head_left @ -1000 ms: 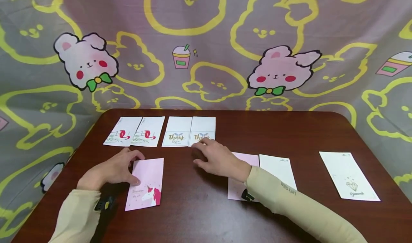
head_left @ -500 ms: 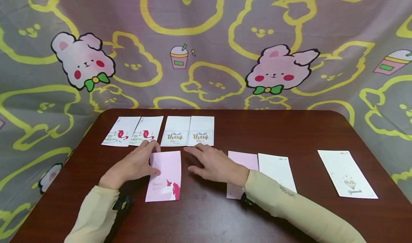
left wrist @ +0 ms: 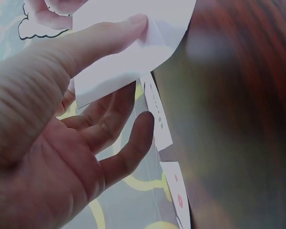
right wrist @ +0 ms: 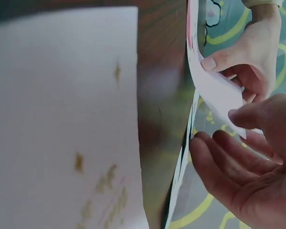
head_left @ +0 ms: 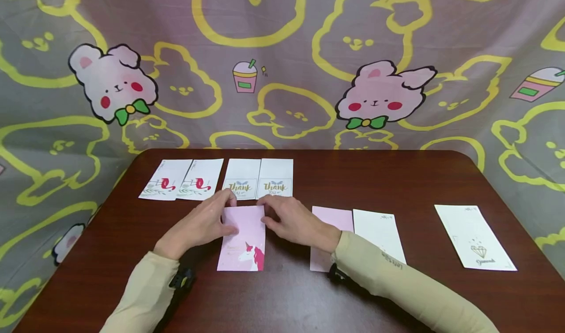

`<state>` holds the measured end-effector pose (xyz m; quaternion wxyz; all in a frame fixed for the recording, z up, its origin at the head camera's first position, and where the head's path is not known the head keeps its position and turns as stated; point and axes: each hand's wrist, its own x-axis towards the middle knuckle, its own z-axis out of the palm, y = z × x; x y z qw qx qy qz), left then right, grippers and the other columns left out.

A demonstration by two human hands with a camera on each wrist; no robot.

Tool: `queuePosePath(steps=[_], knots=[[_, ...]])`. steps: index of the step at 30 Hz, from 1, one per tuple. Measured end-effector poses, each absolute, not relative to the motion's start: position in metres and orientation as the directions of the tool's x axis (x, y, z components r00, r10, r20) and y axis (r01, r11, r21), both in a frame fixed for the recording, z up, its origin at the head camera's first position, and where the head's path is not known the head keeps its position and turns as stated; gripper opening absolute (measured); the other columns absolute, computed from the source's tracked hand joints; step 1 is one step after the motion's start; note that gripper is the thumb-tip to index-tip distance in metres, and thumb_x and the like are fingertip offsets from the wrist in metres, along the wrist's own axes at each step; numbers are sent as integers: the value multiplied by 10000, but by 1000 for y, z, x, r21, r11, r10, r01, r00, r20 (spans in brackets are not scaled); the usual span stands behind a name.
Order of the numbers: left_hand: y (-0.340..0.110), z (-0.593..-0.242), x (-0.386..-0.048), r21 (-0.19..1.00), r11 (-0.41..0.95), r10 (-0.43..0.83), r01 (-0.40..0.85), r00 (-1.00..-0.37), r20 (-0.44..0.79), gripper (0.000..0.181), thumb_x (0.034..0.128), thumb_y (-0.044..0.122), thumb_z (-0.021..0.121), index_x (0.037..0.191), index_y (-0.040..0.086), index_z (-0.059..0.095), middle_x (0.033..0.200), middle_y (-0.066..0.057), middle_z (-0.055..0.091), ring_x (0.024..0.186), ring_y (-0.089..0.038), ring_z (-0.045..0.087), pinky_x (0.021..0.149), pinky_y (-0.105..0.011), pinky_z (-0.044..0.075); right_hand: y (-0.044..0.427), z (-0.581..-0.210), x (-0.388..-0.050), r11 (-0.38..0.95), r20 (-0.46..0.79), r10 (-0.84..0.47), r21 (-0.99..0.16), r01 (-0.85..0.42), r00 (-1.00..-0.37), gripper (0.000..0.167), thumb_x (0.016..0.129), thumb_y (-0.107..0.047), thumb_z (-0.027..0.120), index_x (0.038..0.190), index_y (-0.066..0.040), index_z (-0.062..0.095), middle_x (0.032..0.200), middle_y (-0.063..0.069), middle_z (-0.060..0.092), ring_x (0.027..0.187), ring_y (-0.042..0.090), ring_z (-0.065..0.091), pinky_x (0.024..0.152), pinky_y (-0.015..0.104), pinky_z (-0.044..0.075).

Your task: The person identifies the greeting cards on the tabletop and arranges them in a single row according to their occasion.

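Observation:
A pink unicorn card (head_left: 243,247) is held up off the table, tilted, in the middle of the head view. My left hand (head_left: 198,227) pinches its left side, thumb on the printed face and fingers behind. In the left wrist view that thumb lies across the pale card (left wrist: 109,57), other fingers spread below. At the card's upper right corner is my right hand (head_left: 295,220); the right wrist view has its thumb on the corner and fingers behind. A second pink card (head_left: 331,218) lies partly under my right forearm, its gold print (right wrist: 105,183) near in the right wrist view.
Two flamingo cards (head_left: 166,176) lie at the back left of the brown table (head_left: 362,181). Beside them are two "Thank You" cards (head_left: 277,171). A white card (head_left: 378,230) touches the second pink card; a diamond card (head_left: 474,237) lies far right. A patterned curtain (head_left: 282,68) hangs behind.
My left hand has carried the unicorn card rightward and slightly away from me. My right hand has drawn back from the "Thank You" card and now pinches the unicorn card's right corner.

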<state>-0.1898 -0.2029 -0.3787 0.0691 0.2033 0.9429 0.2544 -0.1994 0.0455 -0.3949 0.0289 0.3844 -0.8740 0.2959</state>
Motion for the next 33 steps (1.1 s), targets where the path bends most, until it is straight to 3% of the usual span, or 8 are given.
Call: queuePosePath(steps=[4, 8, 14, 18, 27, 33], knots=[[-200, -379, -190, 546, 766, 425, 339, -904, -34, 507, 781, 128, 889, 1099, 139, 495, 955, -36, 577, 841, -163, 547, 695, -282, 475, 46, -396, -202, 493, 289, -599, -603, -628, -747, 169, 937, -56, 703, 1097, -71, 651, 913, 51, 755, 810, 119, 695, 713, 216, 549], [-201, -378, -189, 584, 752, 411, 304, -910, -55, 532, 800, 158, 877, 1183, 151, 508, 975, -39, 617, 868, -181, 573, 730, -311, 492, 51, -397, -204, 438, 218, -551, -747, -501, -806, 146, 939, -30, 687, 1068, -80, 641, 846, 65, 722, 665, 127, 689, 613, 215, 560], [-202, -375, -186, 672, 712, 367, 203, -924, -110, 718, 820, 210, 868, 1395, 101, 453, 1013, -70, 632, 831, -154, 621, 724, -266, 568, 62, -392, -206, 283, 75, -482, -930, -236, -873, 205, 938, 5, 685, 1125, -64, 639, 909, 147, 691, 627, 153, 705, 600, 398, 624], [-202, -373, -185, 714, 678, 356, 174, -928, -111, 771, 830, 234, 863, 1442, 54, 431, 1061, -81, 642, 885, -150, 654, 779, -266, 581, 70, -386, -209, 219, 47, -448, -962, -161, -893, 235, 937, 13, 682, 1159, -54, 642, 948, 181, 685, 643, 178, 720, 631, 473, 627], [-190, -374, -186, 800, 583, 358, 137, -928, -101, 702, 890, 249, 808, 1452, 33, 448, 1054, -91, 659, 890, -186, 635, 750, -273, 537, 85, -384, -210, 195, 36, -428, -972, -131, -903, 288, 937, -25, 710, 1213, -65, 639, 970, 184, 690, 708, 208, 723, 662, 452, 633], [-175, -377, -186, 878, 472, 361, 83, -927, -106, 626, 914, 172, 774, 1444, 33, 471, 1092, -130, 668, 881, -180, 673, 733, -273, 568, 97, -381, -210, 190, 57, -386, -972, -140, -921, 340, 943, -42, 709, 1268, -40, 613, 1006, 188, 671, 713, 206, 702, 669, 449, 633]])
